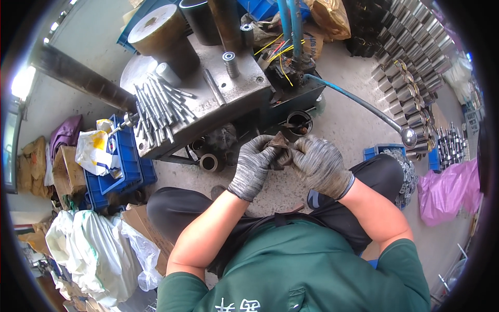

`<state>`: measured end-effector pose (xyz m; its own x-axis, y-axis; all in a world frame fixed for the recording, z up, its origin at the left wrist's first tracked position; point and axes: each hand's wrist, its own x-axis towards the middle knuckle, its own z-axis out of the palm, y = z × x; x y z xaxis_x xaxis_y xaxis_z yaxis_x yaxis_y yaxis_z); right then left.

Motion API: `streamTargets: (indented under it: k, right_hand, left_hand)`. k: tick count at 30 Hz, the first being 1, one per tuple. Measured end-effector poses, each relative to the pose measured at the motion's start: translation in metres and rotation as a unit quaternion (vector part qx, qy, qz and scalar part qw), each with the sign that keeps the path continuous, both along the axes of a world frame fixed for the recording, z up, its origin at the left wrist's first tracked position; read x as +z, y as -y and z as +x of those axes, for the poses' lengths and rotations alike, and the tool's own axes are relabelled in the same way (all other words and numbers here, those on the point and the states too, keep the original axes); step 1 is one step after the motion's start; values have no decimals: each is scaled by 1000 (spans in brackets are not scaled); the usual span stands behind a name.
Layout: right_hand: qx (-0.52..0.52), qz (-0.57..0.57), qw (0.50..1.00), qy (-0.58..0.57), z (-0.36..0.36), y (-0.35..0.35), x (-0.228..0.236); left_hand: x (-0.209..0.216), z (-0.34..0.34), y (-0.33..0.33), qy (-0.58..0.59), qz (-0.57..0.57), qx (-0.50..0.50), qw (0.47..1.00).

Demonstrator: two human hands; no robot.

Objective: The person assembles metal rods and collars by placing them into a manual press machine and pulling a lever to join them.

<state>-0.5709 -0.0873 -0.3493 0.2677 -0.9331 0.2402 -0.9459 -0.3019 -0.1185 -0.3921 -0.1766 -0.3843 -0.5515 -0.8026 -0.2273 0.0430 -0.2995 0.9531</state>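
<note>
Both my hands are in grey knitted work gloves and meet in front of my body, above the floor and near the press table. My left hand (pixel 254 165) is closed on a small dark brown piece (pixel 280 141) that looks like a dirty rag; its exact kind is not clear. My right hand (pixel 322 160) pinches the same piece from the other side, and the fingers hide much of it. Beyond them stands the metal table (pixel 240 86), with a pile of slim steel rods (pixel 161 109), a single thicker rod (pixel 214 87) and a ridged steel cylinder (pixel 230 65) on it.
A blue lever with a ball end (pixel 409 137) reaches out at the right. Stacked steel sleeves (pixel 403 86) and a pink bag (pixel 449 192) lie beyond it. Blue crates (pixel 122 166) and white sacks (pixel 93 249) stand at the left. Metal rings (pixel 209 163) sit under the table.
</note>
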Motion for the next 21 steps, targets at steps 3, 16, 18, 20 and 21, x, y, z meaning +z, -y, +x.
streamTargets:
  k: [3,16,18,20,21]
  right_hand:
    - [46,-5,997,59,2,-2,2]
    - [-201,191,568,775,6,10,-12]
    - [-224,168,578,766,14,13,-13]
    - [-222,160,582,766,24,18,-16]
    - [-211,145,612,748,26,18,-22]
  left_hand:
    - [-17,11,14,-55,119,-6,991]
    - [-20,-16,7,-285,138,94,944]
    - [-13,-21,1,-147,53,78,985]
    - [-14,-31,-17,-253,-15,133,958]
    - [-11,-32,-21,-225,-47,133,964]
